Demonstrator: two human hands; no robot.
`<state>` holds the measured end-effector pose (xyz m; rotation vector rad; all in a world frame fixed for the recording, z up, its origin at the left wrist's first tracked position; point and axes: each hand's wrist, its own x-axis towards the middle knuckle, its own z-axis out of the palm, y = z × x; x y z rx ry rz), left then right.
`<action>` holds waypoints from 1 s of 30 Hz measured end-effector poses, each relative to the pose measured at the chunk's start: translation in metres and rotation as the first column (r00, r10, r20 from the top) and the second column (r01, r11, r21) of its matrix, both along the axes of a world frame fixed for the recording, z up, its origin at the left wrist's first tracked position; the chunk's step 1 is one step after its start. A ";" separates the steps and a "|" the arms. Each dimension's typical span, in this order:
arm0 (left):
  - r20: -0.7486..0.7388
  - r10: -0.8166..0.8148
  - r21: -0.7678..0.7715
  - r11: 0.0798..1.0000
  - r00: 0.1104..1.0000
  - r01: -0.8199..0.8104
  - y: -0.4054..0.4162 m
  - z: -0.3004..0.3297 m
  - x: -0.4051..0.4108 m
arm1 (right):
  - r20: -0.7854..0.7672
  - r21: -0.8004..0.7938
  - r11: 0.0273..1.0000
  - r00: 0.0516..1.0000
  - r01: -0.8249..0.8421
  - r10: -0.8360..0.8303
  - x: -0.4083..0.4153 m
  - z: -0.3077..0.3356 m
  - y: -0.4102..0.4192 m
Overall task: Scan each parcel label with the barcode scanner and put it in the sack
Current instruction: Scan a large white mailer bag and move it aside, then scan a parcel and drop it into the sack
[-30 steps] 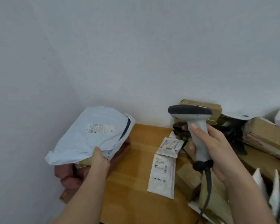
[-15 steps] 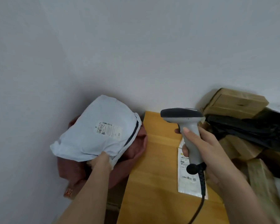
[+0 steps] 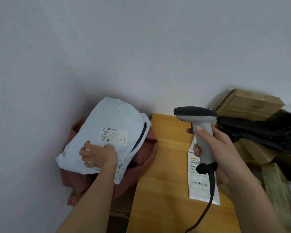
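Pale blue parcel [image 3: 107, 137] now lies on the mouth of the red sack [image 3: 146, 148], lower than a moment ago; the left hand [image 3: 97, 155] has shifted on top, fingers spread, pressing it in. Right hand [image 3: 220, 152] grips the barcode scanner [image 3: 200, 132]. Sack's depth is hidden; label print is unreadable.

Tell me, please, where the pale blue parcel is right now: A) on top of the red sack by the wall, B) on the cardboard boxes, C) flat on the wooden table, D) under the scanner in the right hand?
A: the pale blue parcel lies on the red sack, with the left hand on it.
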<state>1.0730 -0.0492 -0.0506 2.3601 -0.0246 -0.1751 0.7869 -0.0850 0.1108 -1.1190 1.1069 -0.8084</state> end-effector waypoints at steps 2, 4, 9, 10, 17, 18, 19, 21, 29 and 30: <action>0.070 -0.121 0.025 0.992 0.990 0.120 -0.009 0.004 -0.010 | 0.010 0.000 1.000 1.000 0.026 -0.026 -0.008 0.002 -0.002; 0.068 -0.191 0.024 0.981 0.979 0.190 -0.021 0.010 -0.021 | 0.023 0.001 0.998 0.998 0.056 -0.056 -0.020 0.005 -0.005; 0.097 -0.398 -0.041 0.914 0.912 0.403 -0.068 0.028 -0.066 | 0.058 -0.032 0.981 0.981 0.189 -0.187 -0.064 0.013 -0.006; 0.106 -0.440 -0.061 0.892 0.892 0.448 -0.079 0.032 -0.080 | 0.051 -0.042 0.974 0.974 0.223 -0.221 -0.076 0.015 -0.005; 0.151 -0.772 -0.200 0.588 0.618 0.784 -0.138 0.060 -0.211 | 0.056 -0.054 0.825 0.827 0.562 -0.560 -0.176 0.026 0.018; 0.151 -0.813 -0.236 0.523 0.562 0.819 -0.143 0.063 -0.232 | 0.059 -0.046 0.793 0.794 0.607 -0.605 -0.192 0.026 0.022; 0.142 -0.850 -0.275 0.458 0.507 0.845 -0.146 0.066 -0.253 | 0.058 -0.041 0.761 0.762 0.647 -0.645 -0.209 0.027 0.026; 0.108 -0.913 -0.320 0.342 0.393 0.884 -0.150 0.070 -0.293 | 0.051 -0.036 0.701 0.702 0.712 -0.710 -0.242 0.027 0.035; -0.527 -0.843 -0.173 -0.018 -0.108 0.985 -0.122 0.067 -0.420 | 0.080 -0.040 0.678 0.678 0.734 -0.730 -0.348 0.020 0.038; -0.592 -0.799 -0.131 -0.037 -0.108 0.991 -0.118 0.064 -0.431 | 0.082 -0.035 0.693 0.693 0.720 -0.716 -0.357 0.018 0.036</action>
